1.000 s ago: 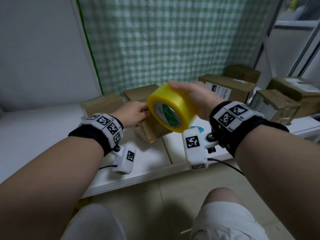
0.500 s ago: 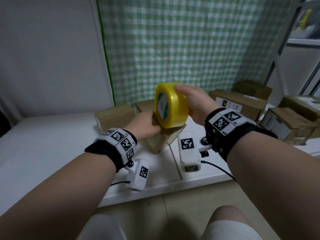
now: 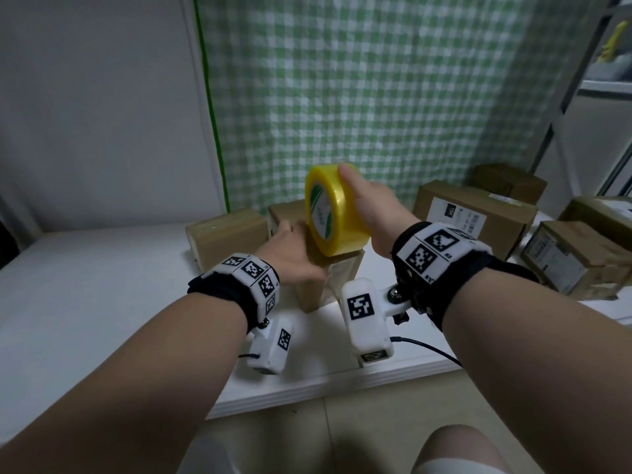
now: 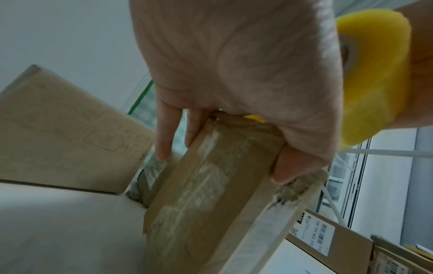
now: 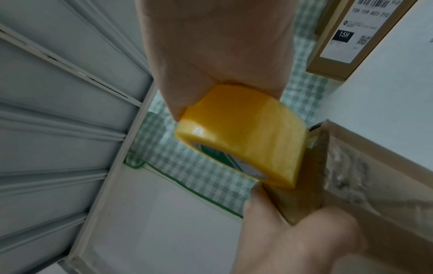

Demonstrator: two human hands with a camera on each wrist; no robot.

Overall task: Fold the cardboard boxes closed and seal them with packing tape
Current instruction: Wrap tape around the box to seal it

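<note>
Gripping a small cardboard box (image 3: 328, 282) with our left hand (image 3: 290, 251), we are standing it on end on the white counter (image 3: 102, 285), thumb on one side and fingers (image 4: 164, 137) curled down over the other in the left wrist view. Our right hand (image 3: 372, 213) is holding a yellow roll of packing tape (image 3: 337, 210) upright, its fingers wrapped around the roll, and we are pressing the roll's lower edge against the top end of the box. Old clear tape is showing along the side of the box, and one corner is looking torn and frayed. Just behind our left hand, two more brown boxes (image 3: 227, 234) are sitting side by side against the green checked cloth (image 3: 376, 97). To our right, a labelled box (image 3: 475, 217) and several other parcels (image 3: 578, 261) are crowding the counter. Marker-covered bands with small white cameras are riding on both our wrists.
</note>
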